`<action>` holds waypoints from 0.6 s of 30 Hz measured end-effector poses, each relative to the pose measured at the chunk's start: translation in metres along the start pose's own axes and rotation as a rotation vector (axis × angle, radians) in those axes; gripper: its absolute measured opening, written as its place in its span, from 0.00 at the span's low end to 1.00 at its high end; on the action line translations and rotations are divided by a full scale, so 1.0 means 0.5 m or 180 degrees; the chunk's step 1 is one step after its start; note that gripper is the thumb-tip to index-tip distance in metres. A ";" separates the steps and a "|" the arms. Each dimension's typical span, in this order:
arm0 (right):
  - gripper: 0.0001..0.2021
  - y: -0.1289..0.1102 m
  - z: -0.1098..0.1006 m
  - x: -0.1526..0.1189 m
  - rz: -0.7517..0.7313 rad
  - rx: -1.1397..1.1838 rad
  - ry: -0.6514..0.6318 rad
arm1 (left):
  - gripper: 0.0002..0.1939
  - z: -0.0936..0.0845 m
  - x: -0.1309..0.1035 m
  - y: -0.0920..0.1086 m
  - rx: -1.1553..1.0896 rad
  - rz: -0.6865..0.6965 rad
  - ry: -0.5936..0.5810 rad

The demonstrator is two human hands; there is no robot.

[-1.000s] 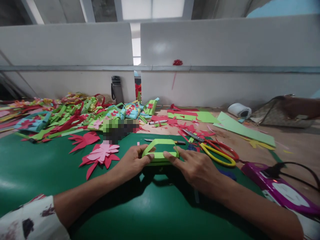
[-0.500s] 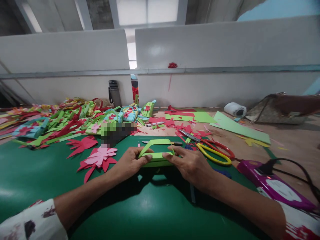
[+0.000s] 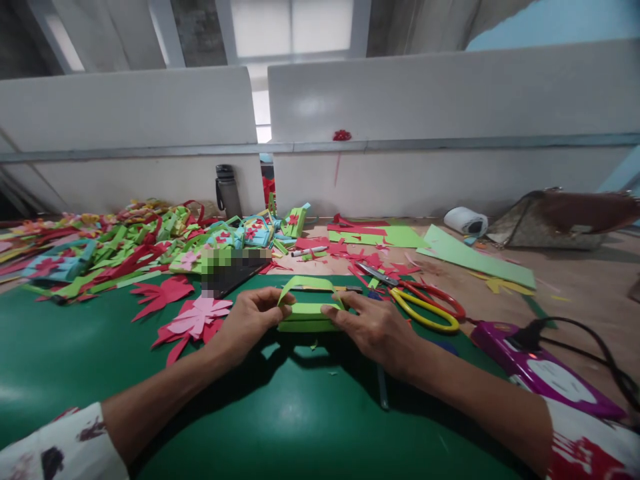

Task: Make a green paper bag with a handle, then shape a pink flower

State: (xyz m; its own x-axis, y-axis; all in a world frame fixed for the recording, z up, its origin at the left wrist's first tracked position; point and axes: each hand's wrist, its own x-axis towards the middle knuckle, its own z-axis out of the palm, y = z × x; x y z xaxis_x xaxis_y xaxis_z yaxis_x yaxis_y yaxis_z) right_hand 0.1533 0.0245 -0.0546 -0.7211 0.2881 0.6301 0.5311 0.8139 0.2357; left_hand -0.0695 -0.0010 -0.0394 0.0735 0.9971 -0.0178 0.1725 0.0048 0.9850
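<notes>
A small light-green paper basket (image 3: 309, 319) with an arched strip handle is held just above the green mat (image 3: 280, 427). My left hand (image 3: 254, 319) pinches its left end, thumb in front and fingers at the foot of the handle. At the right end my right hand (image 3: 376, 330) grips it the same way, thumb pressed on the front edge. Behind the handle lies a slim knife or cutter (image 3: 353, 289), partly covered. Scissors (image 3: 425, 307) with red and yellow handles rest to the right of my right hand. Pink and red paper petals (image 3: 200, 319) lie left of my left hand.
Finished-looking paper baskets and strips (image 3: 135, 240) are heaped at the back left, near a grey bottle (image 3: 228, 192). A dark phone-like object (image 3: 245, 270) lies in front. Paper sheets (image 3: 480, 257), a purple power strip (image 3: 545, 367) and a bag (image 3: 555, 217) are at the right.
The green basket has tilted slightly in both hands, showing more of its front side, and its handle has shifted. The whole view has moved a little.
</notes>
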 end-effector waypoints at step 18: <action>0.18 -0.026 -0.023 0.006 -0.0082 -0.0585 -0.0401 | 0.18 0.041 -0.086 -0.038 0.4290 0.3343 0.0396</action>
State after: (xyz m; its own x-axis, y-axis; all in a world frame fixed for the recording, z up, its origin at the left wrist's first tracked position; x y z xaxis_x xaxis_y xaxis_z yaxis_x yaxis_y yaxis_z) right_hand 0.1491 0.0088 -0.0472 -0.7792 0.3386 0.5275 0.5757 0.7193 0.3887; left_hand -0.0558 -0.0457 -0.0610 0.6278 0.5303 0.5698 0.7516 -0.6033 -0.2668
